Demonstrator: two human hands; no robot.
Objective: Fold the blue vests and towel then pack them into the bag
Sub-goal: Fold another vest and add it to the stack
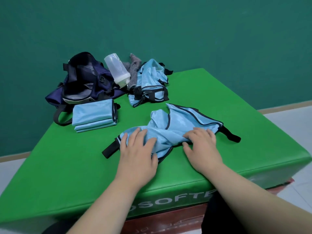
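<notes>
A crumpled light-blue vest with black trim and black straps lies near the front of the green padded block. My left hand rests flat on the vest's left part, fingers spread. My right hand lies on its right part, fingertips curled into a bunch of the fabric. A folded stack of blue vests sits at the left. A heap of unfolded blue vests lies behind, with a grey towel tucked against it. The dark navy bag stands open at the back left.
A clear plastic bottle leans between the bag and the towel. The block's front edge runs just below my wrists; its right edge drops to a pale tiled floor. A green wall stands behind.
</notes>
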